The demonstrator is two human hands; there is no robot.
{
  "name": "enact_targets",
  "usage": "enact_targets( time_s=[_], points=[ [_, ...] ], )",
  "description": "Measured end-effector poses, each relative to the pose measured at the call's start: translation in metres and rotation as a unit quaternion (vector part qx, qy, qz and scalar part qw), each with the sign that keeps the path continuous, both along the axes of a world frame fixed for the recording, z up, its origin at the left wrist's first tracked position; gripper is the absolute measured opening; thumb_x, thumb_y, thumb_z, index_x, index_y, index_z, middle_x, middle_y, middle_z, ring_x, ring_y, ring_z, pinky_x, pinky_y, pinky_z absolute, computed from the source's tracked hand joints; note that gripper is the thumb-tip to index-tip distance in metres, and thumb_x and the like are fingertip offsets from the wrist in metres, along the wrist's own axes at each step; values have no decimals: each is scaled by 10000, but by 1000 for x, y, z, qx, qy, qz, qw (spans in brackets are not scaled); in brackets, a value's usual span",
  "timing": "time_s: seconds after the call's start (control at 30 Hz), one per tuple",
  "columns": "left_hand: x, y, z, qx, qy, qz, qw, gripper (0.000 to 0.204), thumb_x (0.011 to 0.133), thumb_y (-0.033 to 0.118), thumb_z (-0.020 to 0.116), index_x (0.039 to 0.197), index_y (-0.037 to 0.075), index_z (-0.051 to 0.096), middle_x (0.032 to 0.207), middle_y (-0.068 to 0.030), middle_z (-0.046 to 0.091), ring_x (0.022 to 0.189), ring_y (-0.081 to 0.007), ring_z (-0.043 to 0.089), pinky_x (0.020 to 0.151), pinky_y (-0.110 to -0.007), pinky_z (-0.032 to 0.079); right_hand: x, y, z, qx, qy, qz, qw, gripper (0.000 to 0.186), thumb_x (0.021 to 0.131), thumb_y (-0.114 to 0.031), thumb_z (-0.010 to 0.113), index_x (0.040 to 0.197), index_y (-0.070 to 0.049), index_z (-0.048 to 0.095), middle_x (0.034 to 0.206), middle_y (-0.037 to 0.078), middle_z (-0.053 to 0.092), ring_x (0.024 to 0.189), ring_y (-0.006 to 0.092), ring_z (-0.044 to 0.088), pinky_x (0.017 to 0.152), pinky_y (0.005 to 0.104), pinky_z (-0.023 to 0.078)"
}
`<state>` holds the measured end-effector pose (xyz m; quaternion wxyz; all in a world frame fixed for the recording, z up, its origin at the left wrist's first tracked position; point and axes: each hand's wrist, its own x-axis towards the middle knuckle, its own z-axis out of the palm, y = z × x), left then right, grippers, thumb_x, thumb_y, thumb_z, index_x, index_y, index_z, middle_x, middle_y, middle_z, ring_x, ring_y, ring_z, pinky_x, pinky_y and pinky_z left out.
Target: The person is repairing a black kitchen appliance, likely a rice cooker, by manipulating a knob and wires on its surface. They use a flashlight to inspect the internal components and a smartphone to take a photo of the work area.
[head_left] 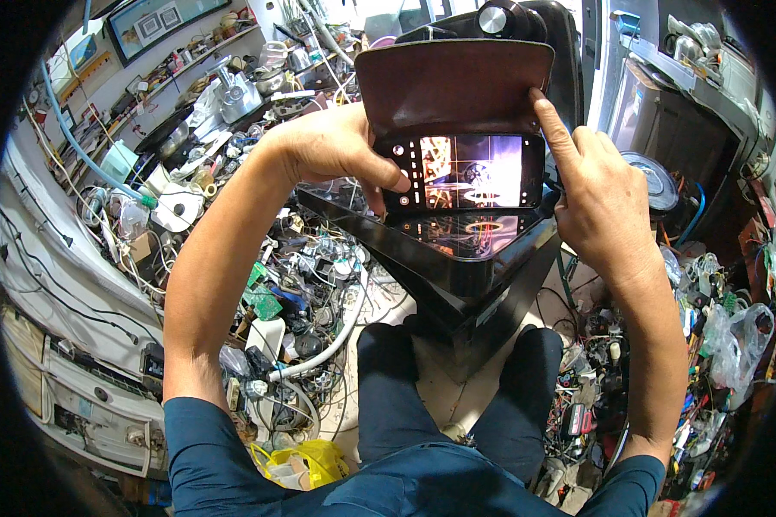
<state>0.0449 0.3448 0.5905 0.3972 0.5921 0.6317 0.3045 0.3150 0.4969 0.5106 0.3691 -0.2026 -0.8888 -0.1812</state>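
A smartphone (483, 172) lies sideways in front of me, its lit screen showing a camera picture with grid lines. Its dark brown flip cover (453, 90) is folded up along the far long edge. My left hand (341, 151) grips the left end, the thumb resting over the icons on the screen. At the right end is my right hand (603, 194), its index finger stretched against the cover's right edge. The other right fingers curl beside the phone, partly hidden. Just below, a glossy black panel (483, 271) mirrors the screen.
Behind the cover stands a black device with a silver knob (492, 20). Heaps of cables and electronic parts (319, 258) cover the left side; more parts and a clear plastic bag (737, 345) lie at right. A yellow bag (310, 465) is near my left leg. A metal cabinet (634, 112) stands far right.
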Motion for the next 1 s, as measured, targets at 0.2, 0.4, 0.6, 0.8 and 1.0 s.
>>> enact_targets(
  time_s=[0.2,0.4,0.6,0.8,1.0],
  points=[
    [0,0,1,-4,4,-1,1000,564,801,40,810,1317,-21,591,1139,-151,718,932,-239,728,641,-378,668,-1,-1,0,-1,-5,-1,1000,993,722,73,655,1628,-199,354,909,123,563,846,320,627,693,449,564],
    [3,-2,2,5,13,-10,1000,568,817,104,842,1321,-9,605,1156,-141,714,987,-243,714,630,-372,661,0,-1,1,0,-6,0,1000,1006,710,72,660,1628,-199,353,903,123,558,836,319,621,689,449,562],
    [6,-1,1,0,29,17,999,610,855,285,863,1334,2,613,1186,-134,707,1028,-248,702,601,-369,655,0,-1,0,3,-5,-3,1000,985,729,63,650,1628,-205,353,907,125,560,834,321,621,692,447,560],
    [13,-1,2,6,22,44,999,635,920,436,785,1354,11,601,1158,-127,702,1005,-227,704,552,-358,648,0,-1,1,2,-2,2,1000,960,749,64,633,1627,-210,358,909,128,566,839,323,624,692,450,561],
    [17,-2,2,22,26,62,997,590,1013,461,649,1371,1,561,1268,-172,644,823,-256,725,524,-376,640,0,-1,2,3,-5,-3,1000,957,749,63,632,1626,-202,357,901,127,563,833,325,621,685,452,559]
  ],
)
